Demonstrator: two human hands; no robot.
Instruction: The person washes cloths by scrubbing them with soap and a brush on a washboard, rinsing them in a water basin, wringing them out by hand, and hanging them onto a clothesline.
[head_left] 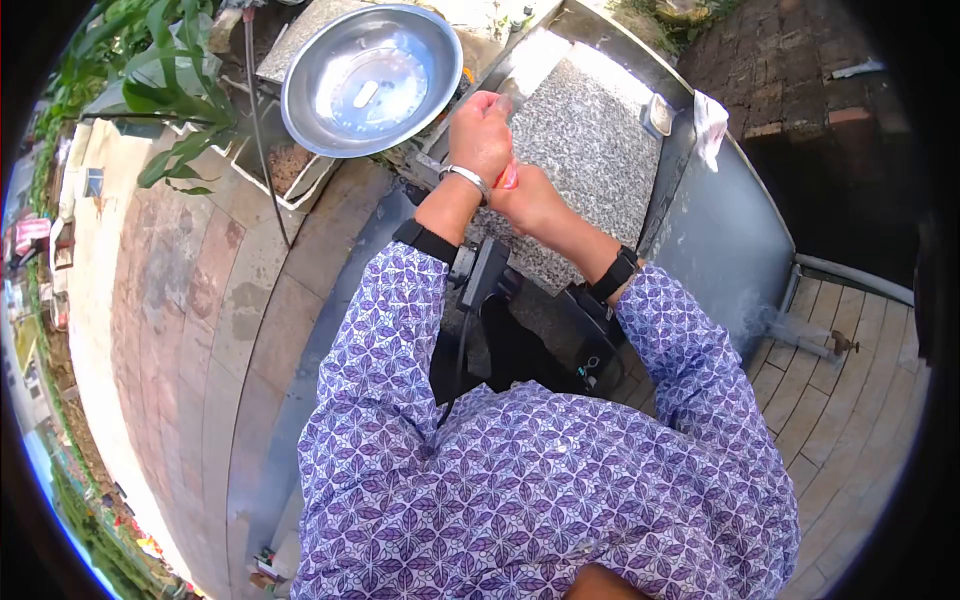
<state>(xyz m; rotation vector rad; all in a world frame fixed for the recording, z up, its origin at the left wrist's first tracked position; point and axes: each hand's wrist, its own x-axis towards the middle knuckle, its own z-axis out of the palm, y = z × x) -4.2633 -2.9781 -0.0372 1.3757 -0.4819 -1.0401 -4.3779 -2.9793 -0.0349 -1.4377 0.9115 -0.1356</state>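
Note:
My left hand (482, 135) is closed, with a bracelet at its wrist, and is raised over the left side of a speckled grey stone slab (588, 130). Just below it, my right hand (528, 200) is closed too, its fingers up against the left wrist. Between the two hands shows a small red-orange, wet-looking item (510, 177); most of it is hidden in the fists, so its kind is unclear. A wide metal basin (300, 115) stands to the left of my hands, with water and a white oblong spot in it.
A small soap dish (658, 116) sits at the slab's right corner, beside a white cloth (711, 128) hung over the grey sink wall (715, 225). A tap (842, 343) is low on the right. A leafy plant (180, 95) and a planter (285, 170) stand left.

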